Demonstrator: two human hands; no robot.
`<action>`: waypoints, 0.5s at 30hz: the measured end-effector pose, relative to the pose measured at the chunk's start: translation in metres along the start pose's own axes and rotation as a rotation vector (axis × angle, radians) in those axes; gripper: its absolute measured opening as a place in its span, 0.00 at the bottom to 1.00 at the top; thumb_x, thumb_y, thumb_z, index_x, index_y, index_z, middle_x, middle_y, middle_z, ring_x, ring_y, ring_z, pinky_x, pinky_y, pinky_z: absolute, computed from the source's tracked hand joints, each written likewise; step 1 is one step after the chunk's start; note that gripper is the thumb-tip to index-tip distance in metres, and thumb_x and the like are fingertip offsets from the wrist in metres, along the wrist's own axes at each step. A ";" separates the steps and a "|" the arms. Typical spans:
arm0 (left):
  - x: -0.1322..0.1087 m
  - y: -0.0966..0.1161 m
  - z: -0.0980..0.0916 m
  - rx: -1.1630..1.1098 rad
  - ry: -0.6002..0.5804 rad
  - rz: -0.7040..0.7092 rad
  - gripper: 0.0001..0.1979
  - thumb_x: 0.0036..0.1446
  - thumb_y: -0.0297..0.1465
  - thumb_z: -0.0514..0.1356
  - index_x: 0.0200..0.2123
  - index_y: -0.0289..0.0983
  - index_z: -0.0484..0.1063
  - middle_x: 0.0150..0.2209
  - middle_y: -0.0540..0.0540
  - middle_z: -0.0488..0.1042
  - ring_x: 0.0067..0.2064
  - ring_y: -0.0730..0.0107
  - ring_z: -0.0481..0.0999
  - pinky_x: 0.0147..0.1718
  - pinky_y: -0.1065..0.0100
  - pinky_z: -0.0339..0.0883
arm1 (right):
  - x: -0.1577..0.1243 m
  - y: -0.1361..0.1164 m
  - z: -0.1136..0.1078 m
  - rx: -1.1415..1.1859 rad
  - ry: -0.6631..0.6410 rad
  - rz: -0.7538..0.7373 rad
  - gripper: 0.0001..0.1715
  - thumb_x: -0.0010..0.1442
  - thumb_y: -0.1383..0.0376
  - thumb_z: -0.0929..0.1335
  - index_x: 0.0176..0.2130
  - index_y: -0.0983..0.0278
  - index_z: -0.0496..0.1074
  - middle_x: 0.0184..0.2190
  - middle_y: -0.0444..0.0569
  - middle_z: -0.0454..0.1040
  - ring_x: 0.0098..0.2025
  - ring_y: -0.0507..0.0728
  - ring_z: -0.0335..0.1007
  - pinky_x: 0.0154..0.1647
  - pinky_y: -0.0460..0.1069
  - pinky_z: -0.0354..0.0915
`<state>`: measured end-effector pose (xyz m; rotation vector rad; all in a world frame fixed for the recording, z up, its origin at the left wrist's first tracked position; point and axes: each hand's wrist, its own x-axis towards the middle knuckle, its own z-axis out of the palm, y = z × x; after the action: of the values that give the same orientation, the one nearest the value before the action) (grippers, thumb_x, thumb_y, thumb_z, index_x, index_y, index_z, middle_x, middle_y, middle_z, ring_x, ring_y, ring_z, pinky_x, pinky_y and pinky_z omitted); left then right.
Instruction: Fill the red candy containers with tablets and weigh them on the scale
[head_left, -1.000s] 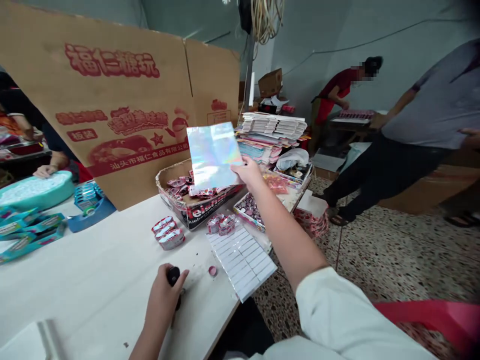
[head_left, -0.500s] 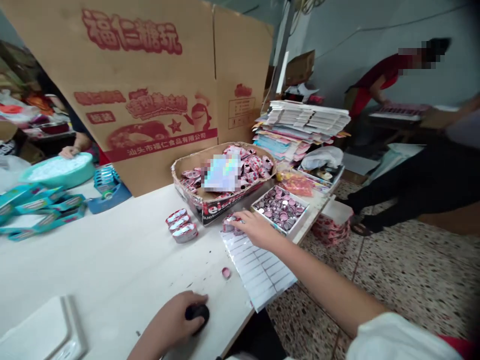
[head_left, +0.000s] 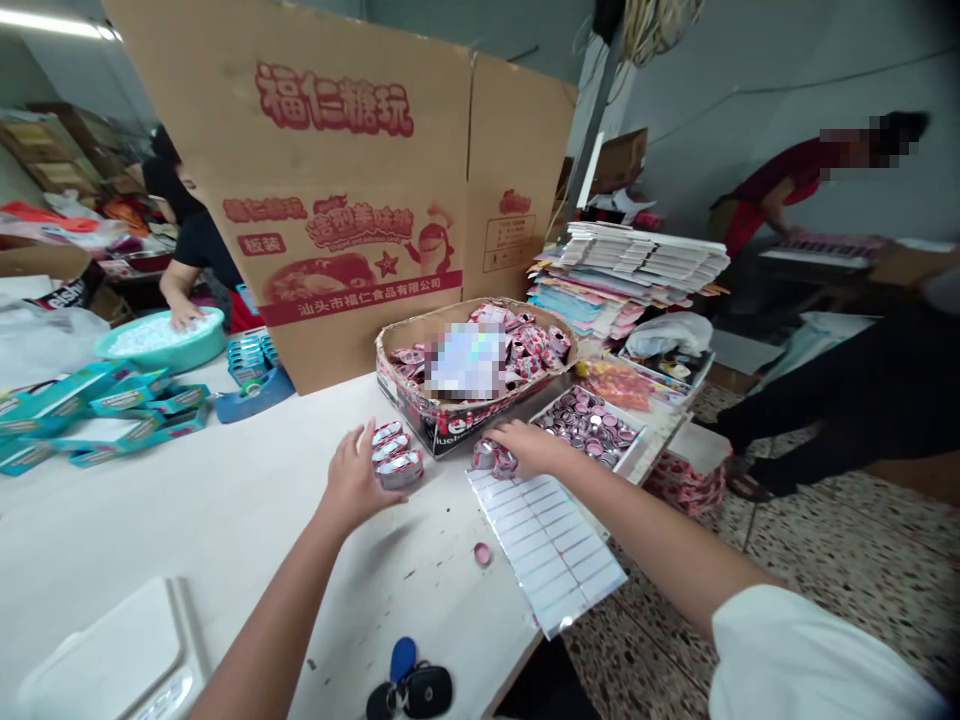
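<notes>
My left hand [head_left: 358, 482] is at the left side of a row of three small red-and-white packs [head_left: 399, 468] with pale tops. Its fingers and thumb are spread around the near left of the row; whether they touch it I cannot tell. My right hand [head_left: 529, 447] is closed over similar small printed packs [head_left: 495, 460] at the top edge of a white sheet with ruled cells [head_left: 551, 545]. Beside that hand, a shallow box of small round pink and silver caps [head_left: 589, 425] is partly covered. A single pink cap [head_left: 482, 553] lies on the table.
Behind the hands stands a cardboard tray [head_left: 442, 425] full of printed packs, before a large carton [head_left: 360, 240]. Car keys with a blue tag [head_left: 403, 660] and a white scale [head_left: 112, 655] lie near me. Other people work beyond, one reaching into a green basin [head_left: 169, 350].
My left hand has let go of the black key fob and moved forward to the row of packs. My right hand stays on its packs. The view has shifted left and up.
</notes>
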<state>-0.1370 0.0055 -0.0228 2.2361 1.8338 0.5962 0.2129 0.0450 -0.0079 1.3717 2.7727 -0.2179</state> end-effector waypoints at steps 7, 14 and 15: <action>0.069 -0.004 0.023 -0.042 -0.172 0.081 0.49 0.36 0.46 0.69 0.62 0.37 0.60 0.58 0.32 0.65 0.59 0.39 0.64 0.57 0.52 0.61 | -0.002 -0.022 -0.024 0.056 -0.022 -0.074 0.37 0.46 0.59 0.76 0.55 0.61 0.68 0.43 0.50 0.72 0.39 0.58 0.70 0.35 0.47 0.61; 0.080 -0.021 0.027 -0.197 -0.194 0.032 0.50 0.37 0.54 0.67 0.61 0.35 0.63 0.60 0.31 0.64 0.62 0.37 0.62 0.60 0.49 0.58 | 0.039 -0.108 -0.013 0.171 0.018 -0.303 0.41 0.45 0.60 0.77 0.57 0.56 0.67 0.47 0.49 0.70 0.40 0.57 0.70 0.35 0.47 0.62; 0.082 -0.024 0.026 -0.230 -0.194 0.016 0.46 0.44 0.56 0.63 0.61 0.34 0.63 0.60 0.31 0.65 0.62 0.40 0.63 0.60 0.51 0.59 | 0.047 -0.116 -0.006 0.183 0.022 -0.297 0.41 0.46 0.60 0.77 0.58 0.57 0.67 0.48 0.50 0.70 0.41 0.57 0.70 0.37 0.47 0.63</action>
<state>-0.1348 0.0927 -0.0402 2.0794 1.5713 0.5413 0.0924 0.0136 0.0060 0.9865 3.0307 -0.4797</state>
